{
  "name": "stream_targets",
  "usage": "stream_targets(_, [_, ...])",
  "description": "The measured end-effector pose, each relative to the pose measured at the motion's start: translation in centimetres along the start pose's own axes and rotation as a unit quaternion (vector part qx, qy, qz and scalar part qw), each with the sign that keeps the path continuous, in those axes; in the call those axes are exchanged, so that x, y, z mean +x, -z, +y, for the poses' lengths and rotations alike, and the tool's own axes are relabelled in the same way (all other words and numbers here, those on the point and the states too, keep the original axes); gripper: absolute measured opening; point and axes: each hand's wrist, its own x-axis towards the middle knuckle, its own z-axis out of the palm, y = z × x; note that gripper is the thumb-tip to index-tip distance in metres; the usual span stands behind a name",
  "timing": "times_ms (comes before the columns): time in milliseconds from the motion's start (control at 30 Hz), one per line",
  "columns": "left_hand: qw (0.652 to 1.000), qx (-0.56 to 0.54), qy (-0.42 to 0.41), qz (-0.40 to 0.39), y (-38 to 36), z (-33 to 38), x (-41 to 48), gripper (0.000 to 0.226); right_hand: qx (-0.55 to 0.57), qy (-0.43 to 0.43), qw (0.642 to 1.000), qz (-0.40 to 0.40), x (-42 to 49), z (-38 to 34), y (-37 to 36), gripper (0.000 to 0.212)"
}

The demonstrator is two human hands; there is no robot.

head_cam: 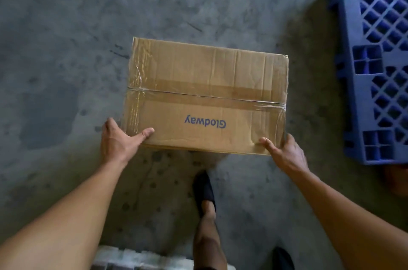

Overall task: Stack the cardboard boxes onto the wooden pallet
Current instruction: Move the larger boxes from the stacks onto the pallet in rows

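Observation:
A taped cardboard box (205,84) printed "Glodway" is in the middle of the view, above the concrete floor. My left hand (120,140) grips its near left corner, thumb on the top face and fingers down the side. My right hand (284,152) grips the near right corner the same way. No wooden pallet is in view.
A blue plastic pallet (379,66) lies on the floor at the right. My foot in a dark shoe (204,190) stands just behind the box. A pale slatted object (141,257) shows at the bottom edge. Grey concrete floor (66,37) stretches to the left and far side.

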Motion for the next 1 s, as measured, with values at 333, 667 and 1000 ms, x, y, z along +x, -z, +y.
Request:
stream_targets(333, [0.988, -0.139, -0.039, -0.048, 3.0, 0.7, -1.9, 0.087, 0.199, 0.092, 0.976, 0.005, -2.0, -1.2, 4.9, 0.053])
stream_targets(667, [0.925, -0.378, 0.026, -0.011, 4.5, 1.3, -16.0, 0.105, 0.284, 0.171, 0.942, -0.043, -5.9, -0.5, 13.9, 0.086])
stream_targets(1000, [0.835, -0.523, 0.087, 0.148, 3.4, 1.3, -38.7, 0.099, 0.217, 0.345, 0.9, -0.155, -11.8, 1.1, 24.1, 0.092])
